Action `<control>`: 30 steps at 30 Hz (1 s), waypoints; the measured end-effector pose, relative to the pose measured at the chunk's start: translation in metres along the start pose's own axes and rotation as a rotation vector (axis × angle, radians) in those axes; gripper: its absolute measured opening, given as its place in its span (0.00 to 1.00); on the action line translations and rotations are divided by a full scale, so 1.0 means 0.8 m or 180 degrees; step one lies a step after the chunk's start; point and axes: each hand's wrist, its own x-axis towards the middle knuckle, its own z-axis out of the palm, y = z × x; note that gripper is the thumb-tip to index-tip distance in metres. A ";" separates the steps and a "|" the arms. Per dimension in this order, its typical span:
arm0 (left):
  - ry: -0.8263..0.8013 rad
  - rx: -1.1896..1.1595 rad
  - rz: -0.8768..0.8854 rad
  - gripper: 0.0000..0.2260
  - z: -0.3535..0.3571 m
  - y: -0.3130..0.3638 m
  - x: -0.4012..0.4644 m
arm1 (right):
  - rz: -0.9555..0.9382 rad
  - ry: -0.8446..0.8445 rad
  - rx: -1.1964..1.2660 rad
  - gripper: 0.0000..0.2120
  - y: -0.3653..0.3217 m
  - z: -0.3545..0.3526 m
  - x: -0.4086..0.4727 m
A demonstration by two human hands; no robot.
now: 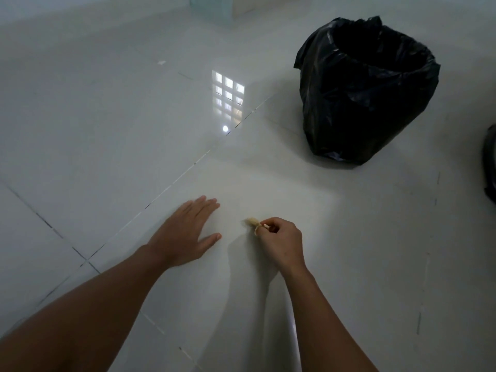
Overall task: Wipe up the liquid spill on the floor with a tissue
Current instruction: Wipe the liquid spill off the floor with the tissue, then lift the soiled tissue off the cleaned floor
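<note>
My right hand (280, 238) pinches a small crumpled, yellowish tissue (253, 224) between thumb and fingers, just above the white tiled floor (268, 183). The tissue sticks out to the left of the fingers. My left hand (188, 229) lies flat on the floor with its fingers spread, a short way left of the tissue, holding nothing. I cannot make out any liquid on the glossy tiles around the hands.
A bin lined with a black plastic bag (367, 89) stands open at the back right. Another dark object (489, 167) shows at the right edge. A window's reflection (228, 95) shines on the floor beyond the hands.
</note>
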 end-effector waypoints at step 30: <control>0.0510 -0.1400 0.0113 0.06 -0.085 0.211 0.227 | -0.0606 0.0302 0.0410 0.08 -0.105 -0.211 0.085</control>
